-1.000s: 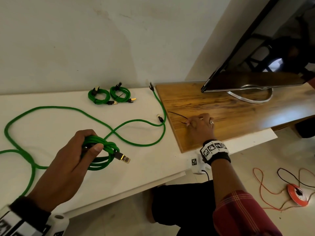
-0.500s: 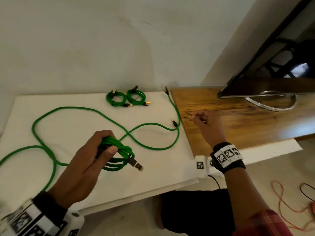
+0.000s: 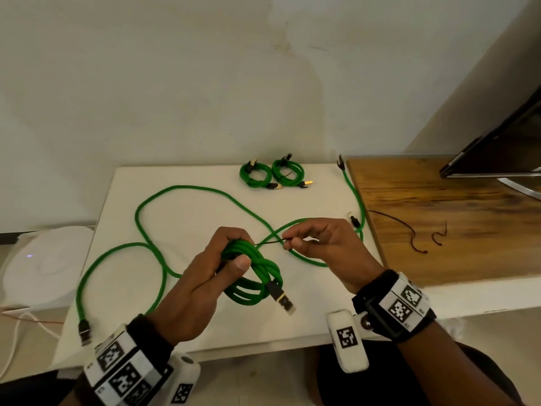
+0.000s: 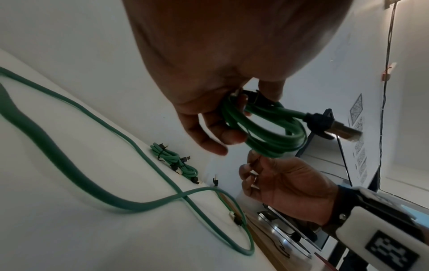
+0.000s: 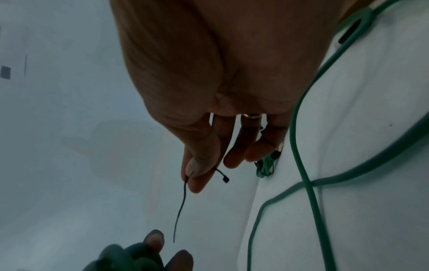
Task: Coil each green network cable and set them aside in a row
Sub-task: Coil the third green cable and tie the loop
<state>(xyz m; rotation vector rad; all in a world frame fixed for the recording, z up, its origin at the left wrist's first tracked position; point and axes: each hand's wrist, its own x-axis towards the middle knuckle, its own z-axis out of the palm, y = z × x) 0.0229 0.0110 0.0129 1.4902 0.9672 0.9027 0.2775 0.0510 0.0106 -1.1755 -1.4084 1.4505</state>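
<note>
The left hand (image 3: pixel 205 276) is gripping a coiled green network cable (image 3: pixel 254 276) above the white tabletop (image 3: pixel 205 326), fingers and thumb curling round the bundle while its gold-tipped plug (image 3: pixel 283 300) is sticking out to the right. The right hand (image 3: pixel 328 250) is pinching a thin black tie (image 3: pixel 269 243) between thumb and forefinger, its free end pointing at the coil. Beneath both hands a long loose green cable (image 3: pixel 181 189) is sprawling in loops across the white top. Two finished coils (image 3: pixel 272 174) are sitting side by side near the pale plaster wall (image 3: pixel 205 83). To the right a wooden board (image 3: pixel 439 230) is carrying more thin ties (image 3: pixel 439 238) and a dark screen (image 3: pixel 503 153); a white round device (image 3: pixel 44 262) is resting at the left
</note>
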